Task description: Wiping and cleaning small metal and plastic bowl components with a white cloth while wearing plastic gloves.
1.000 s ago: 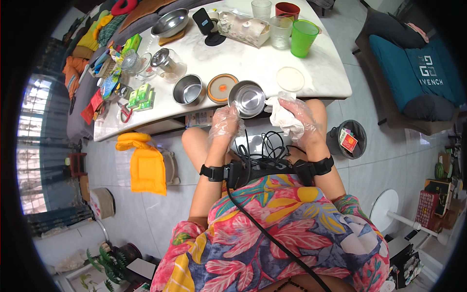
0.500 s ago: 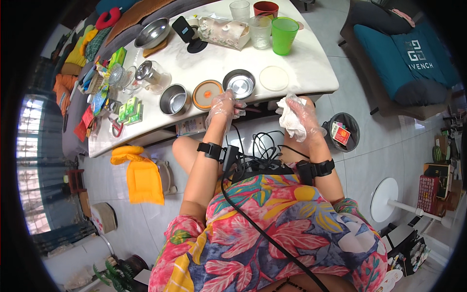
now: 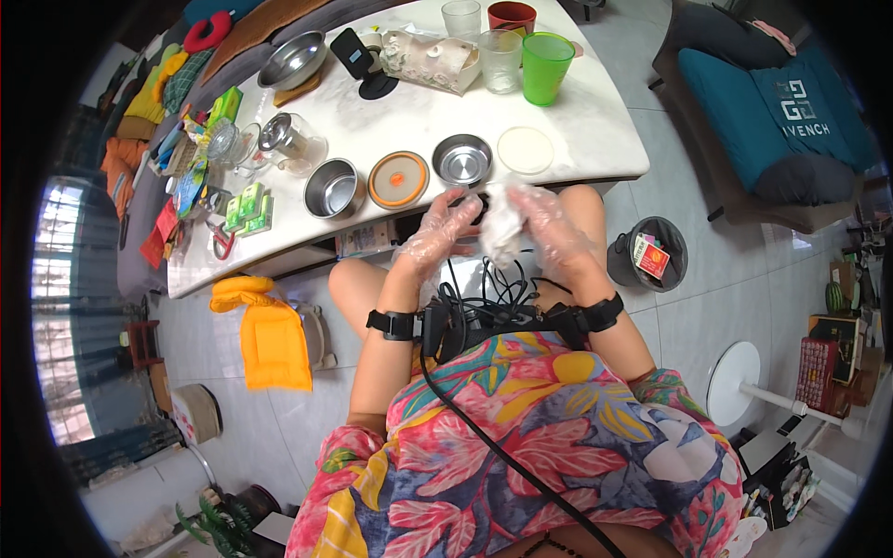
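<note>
Both my hands wear clear plastic gloves, just off the table's front edge. My right hand (image 3: 555, 231) grips a crumpled white cloth (image 3: 503, 223), which hangs between the two hands. My left hand (image 3: 443, 232) faces it with fingers bent inward; something small and dark shows at its fingertips, too unclear to name. Beyond the hands, along the table edge, stand a steel bowl (image 3: 462, 162), a round orange-rimmed lid (image 3: 398, 179) and a deeper steel pot (image 3: 333, 190). A pale round lid (image 3: 526, 151) lies right of the bowl.
On the white table (image 3: 391, 126) are a glass jug (image 3: 296, 147), a green cup (image 3: 547, 70), a phone on a stand (image 3: 351, 53), a tissue holder (image 3: 430, 61) and green packets (image 3: 247, 208). Black cables (image 3: 498, 284) lie across my lap. A bin (image 3: 648, 254) stands at right.
My left hand has drawn back from the orange-rimmed lid toward me. My right hand has moved left with the white cloth, bringing it close to the left hand.
</note>
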The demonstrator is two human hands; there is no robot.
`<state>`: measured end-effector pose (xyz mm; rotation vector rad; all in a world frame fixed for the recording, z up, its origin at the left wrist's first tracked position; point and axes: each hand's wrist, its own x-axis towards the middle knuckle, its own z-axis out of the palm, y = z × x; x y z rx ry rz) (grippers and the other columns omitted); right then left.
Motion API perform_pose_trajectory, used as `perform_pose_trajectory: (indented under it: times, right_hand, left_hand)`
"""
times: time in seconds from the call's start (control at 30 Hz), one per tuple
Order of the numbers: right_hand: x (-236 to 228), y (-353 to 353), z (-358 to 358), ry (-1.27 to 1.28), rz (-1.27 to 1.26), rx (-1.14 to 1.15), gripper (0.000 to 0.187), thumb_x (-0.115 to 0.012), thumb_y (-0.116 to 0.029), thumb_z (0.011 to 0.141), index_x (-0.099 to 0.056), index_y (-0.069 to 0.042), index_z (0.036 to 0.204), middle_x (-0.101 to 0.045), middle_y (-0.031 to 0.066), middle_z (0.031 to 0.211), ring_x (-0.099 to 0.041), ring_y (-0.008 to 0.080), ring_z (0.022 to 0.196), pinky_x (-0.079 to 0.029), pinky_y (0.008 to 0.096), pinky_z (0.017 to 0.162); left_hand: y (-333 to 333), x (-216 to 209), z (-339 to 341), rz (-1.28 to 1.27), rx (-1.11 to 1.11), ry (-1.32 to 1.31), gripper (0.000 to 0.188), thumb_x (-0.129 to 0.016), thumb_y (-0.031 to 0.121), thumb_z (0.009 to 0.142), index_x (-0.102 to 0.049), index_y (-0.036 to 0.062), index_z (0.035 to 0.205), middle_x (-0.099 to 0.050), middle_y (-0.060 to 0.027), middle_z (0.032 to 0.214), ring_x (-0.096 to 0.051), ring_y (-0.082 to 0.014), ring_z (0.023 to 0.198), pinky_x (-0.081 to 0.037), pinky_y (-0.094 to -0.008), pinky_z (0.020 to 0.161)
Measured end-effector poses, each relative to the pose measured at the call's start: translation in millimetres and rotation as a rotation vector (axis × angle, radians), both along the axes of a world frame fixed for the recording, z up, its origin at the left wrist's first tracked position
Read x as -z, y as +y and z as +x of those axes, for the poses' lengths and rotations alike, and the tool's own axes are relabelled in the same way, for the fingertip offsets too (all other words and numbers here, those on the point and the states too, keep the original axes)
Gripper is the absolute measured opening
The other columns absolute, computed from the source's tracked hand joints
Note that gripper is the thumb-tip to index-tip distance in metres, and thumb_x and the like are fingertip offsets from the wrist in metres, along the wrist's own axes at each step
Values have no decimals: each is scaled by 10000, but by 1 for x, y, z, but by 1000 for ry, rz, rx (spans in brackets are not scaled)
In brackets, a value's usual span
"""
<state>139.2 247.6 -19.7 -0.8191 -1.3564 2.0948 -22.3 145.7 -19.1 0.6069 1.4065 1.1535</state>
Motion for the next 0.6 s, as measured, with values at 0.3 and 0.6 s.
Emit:
perform_pose_trajectory:
  times: [0.3,0.6]
  right_hand:
    - [-7,19,-33,-405,462,-235,467,-538,-461,869,-619,-19,995,-638,108,721,-605,180,718,-482,307,689]
    - [14,67,-21,-1047,1278,-103,207,-598,-183,760,-602,-26,894,-569,193,1043,-539,345,1015,-444,421,869]
  left_hand:
    - [-49,26,-33,71,-352,-285,403,-543,80,813,-470,11,1204,-616,-86,939,-618,-161,752,-524,-286,625]
    - [-61,20,-39,54,-459,-322,350,-531,80,824,-477,19,1164,-614,-96,945,-620,-177,751,-533,-302,613]
